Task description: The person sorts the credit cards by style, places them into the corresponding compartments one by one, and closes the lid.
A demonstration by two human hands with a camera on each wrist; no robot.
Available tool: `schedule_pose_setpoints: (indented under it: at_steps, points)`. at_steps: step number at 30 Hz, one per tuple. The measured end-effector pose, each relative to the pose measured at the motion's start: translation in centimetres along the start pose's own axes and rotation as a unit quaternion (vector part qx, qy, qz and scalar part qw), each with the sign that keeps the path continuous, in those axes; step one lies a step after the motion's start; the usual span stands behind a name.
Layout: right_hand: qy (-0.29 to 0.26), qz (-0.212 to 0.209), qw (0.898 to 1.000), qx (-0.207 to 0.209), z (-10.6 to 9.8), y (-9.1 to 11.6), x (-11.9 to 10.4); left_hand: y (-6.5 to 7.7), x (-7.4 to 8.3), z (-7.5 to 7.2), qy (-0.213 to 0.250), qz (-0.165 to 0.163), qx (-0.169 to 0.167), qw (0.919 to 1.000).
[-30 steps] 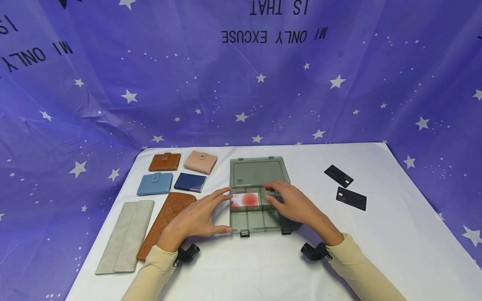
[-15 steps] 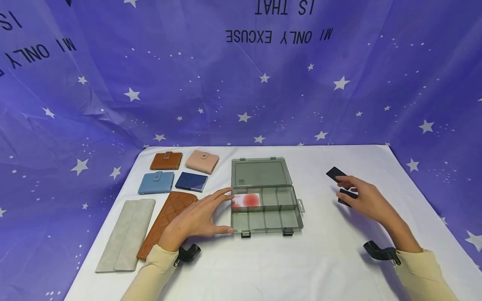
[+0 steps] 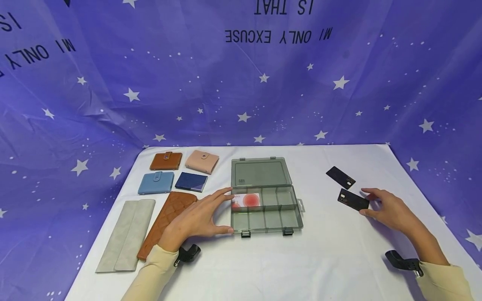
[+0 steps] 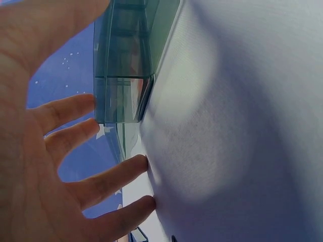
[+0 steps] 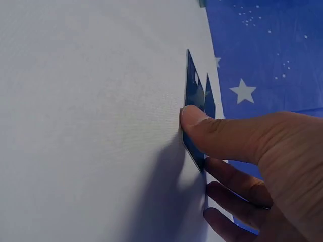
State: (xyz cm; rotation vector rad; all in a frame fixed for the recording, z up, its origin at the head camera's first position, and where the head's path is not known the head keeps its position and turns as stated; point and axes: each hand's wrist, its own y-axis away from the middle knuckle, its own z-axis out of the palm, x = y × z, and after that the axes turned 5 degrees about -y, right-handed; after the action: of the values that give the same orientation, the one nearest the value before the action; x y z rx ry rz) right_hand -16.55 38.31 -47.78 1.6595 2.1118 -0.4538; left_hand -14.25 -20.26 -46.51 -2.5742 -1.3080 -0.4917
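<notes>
In the head view my left hand (image 3: 201, 215) spreads beside the left edge of a grey-green see-through compartment box (image 3: 273, 219), fingertips and thumb against its side. The box's lid lies open behind it, and a white card with a red circle (image 3: 246, 200) sits in the back-left part. On the right, my right hand (image 3: 391, 210) is at the right end of a black VIP card (image 3: 352, 200) lying on the table. Its thumb touches the card's near edge, while the index fingertip appears slightly apart from it. A second black card (image 3: 340, 177) lies just behind.
At the left lie a brown card holder (image 3: 166, 161), a pink one (image 3: 202, 161), a light blue one (image 3: 156, 182) and a dark blue case (image 3: 191, 181). Nearer are a grey long wallet (image 3: 126, 236) and a brown quilted wallet (image 3: 160, 230). A purple star-print cloth (image 3: 241, 83) hangs behind.
My right hand has left the box and moved right, passing over the two black cards to the nearer one's right end. My left hand has stayed at the box's left side.
</notes>
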Motion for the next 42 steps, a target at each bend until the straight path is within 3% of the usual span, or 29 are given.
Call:
schedule_pose_setpoints:
  at_steps: [9,14,20,26,32,35,42]
  points:
    - [-0.004,-0.027,0.999,0.021,0.4,0.0,0.0,0.0,0.0,-0.1,-0.002,-0.003,-0.005,1.0000]
    - [0.025,-0.034,0.998,0.040,0.4,0.4,-0.5,0.1,0.0,0.0,0.000,-0.002,-0.003,1.0000]
    - [0.039,-0.071,0.993,0.090,0.2,0.3,-2.3,0.2,-0.1,0.1,-0.005,-0.001,-0.002,1.0000]
    - [0.008,-0.106,0.984,0.142,0.0,-0.8,-5.7,0.2,-0.1,0.1,-0.007,-0.003,-0.001,1.0000]
    - [-0.031,-0.143,0.971,0.187,0.8,-2.3,-11.2,0.1,0.0,0.0,-0.021,-0.010,-0.004,0.9997]
    - [-0.045,-0.164,0.969,0.181,1.8,-3.1,-13.8,0.1,0.1,0.0,-0.027,-0.012,-0.001,0.9996]
    - [-0.090,-0.197,0.969,0.114,5.1,-4.0,-18.2,0.1,0.1,0.1,-0.020,-0.009,-0.002,0.9998]
